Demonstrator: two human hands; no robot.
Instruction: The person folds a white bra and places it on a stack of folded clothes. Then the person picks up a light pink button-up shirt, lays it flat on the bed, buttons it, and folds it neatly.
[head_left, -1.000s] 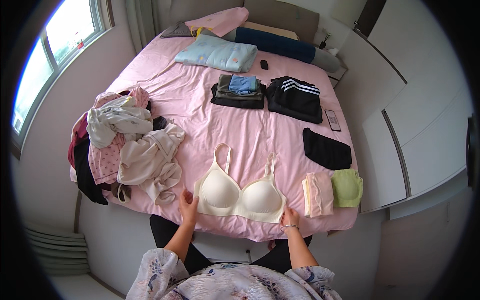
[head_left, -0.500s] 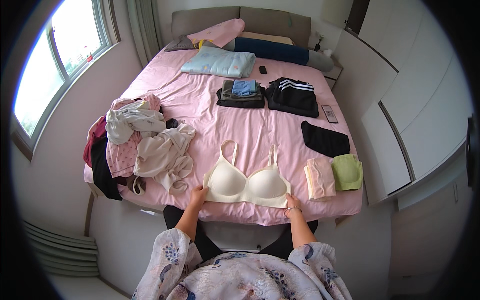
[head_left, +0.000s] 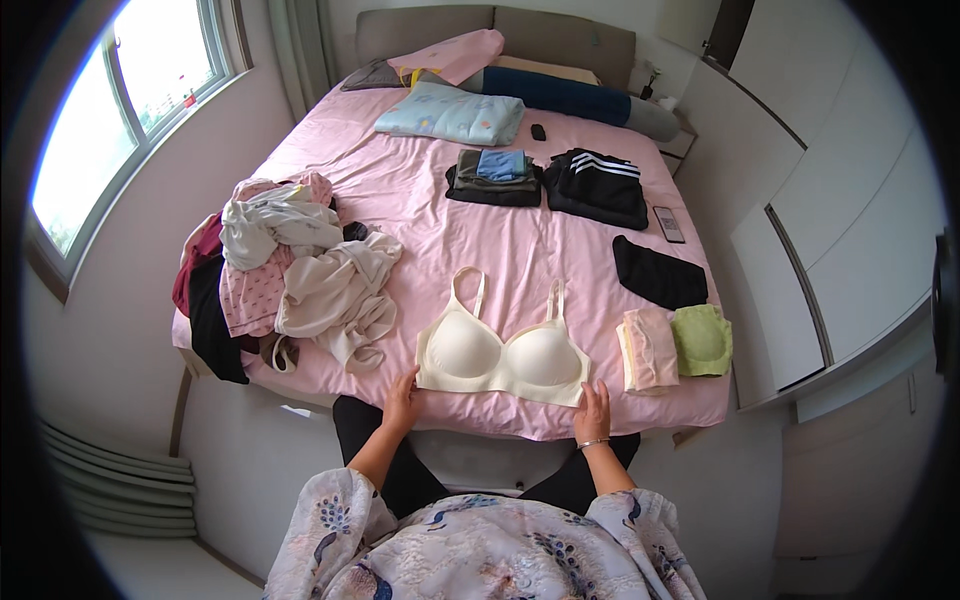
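Observation:
A cream bra [head_left: 502,368] lies spread flat, cups up, near the front edge of the pink bed sheet [head_left: 440,240]. Its two straps point away from me. At its lower left corner is my left hand [head_left: 401,402], fingers stretched out and touching or just beside the side band. My right hand [head_left: 593,412], with a bracelet at the wrist, rests at the lower right corner with its fingers extended and slightly apart. Neither hand grips the fabric.
A loose heap of clothes [head_left: 290,265] lies left. To the right are a folded pink garment [head_left: 650,352], a green bra [head_left: 702,342], a folded black garment [head_left: 658,275] and a phone [head_left: 669,225]. Folded dark clothes [head_left: 598,190] and a light-blue quilt [head_left: 450,114] lie farther back.
Both hands have loosened from the bra's lower corners, their fingers now straighter. The bra stays spread in place on the bed; the whole view has shifted slightly.

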